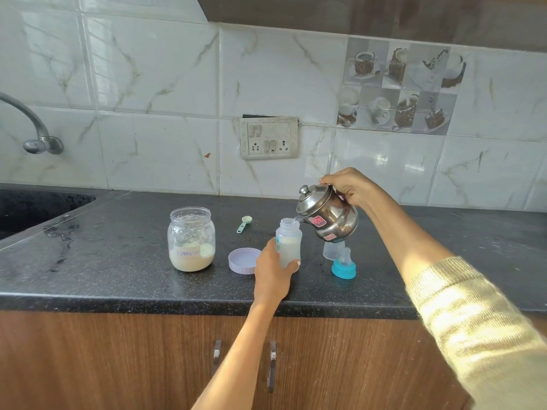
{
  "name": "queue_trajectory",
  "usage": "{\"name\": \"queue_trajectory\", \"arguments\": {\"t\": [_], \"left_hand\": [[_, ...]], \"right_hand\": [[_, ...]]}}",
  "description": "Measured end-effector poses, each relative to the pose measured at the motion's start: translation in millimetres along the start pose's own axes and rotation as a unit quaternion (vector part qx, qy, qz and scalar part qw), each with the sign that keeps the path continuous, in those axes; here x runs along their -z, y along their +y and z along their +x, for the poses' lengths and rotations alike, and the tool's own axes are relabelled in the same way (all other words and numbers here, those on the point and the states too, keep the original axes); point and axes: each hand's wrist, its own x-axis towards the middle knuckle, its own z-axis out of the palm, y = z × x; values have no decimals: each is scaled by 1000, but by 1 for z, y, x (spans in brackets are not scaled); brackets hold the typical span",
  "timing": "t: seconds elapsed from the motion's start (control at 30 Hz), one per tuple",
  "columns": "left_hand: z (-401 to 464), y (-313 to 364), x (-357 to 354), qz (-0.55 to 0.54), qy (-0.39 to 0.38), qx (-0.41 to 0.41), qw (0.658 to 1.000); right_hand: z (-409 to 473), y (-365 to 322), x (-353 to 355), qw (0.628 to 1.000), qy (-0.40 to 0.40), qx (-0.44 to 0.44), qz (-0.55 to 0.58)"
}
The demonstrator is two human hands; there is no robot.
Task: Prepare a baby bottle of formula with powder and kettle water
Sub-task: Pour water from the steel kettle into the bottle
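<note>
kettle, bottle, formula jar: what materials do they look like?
Kettle: polished metal, likely stainless steel; mirror reflections. Bottle: translucent, probably plastic; milky liquid shows through, printed markings. Formula jar: clear and glossy, glass or hard plastic, cannot tell which; powder visible inside.

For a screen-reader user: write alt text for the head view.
The right hand tips a steel kettle into an open baby bottle that the left hand holds on a dark counter. Nearby stand a formula jar, its lid, a scoop and the teat.
</note>
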Motion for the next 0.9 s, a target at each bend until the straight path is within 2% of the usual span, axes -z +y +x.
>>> {"name": "queue_trajectory", "arguments": {"t": [0.9], "left_hand": [[0,-1,0,-1,2,-13,1000]], "right_hand": [[3,2,-1,1000,2,3,-3]]}}
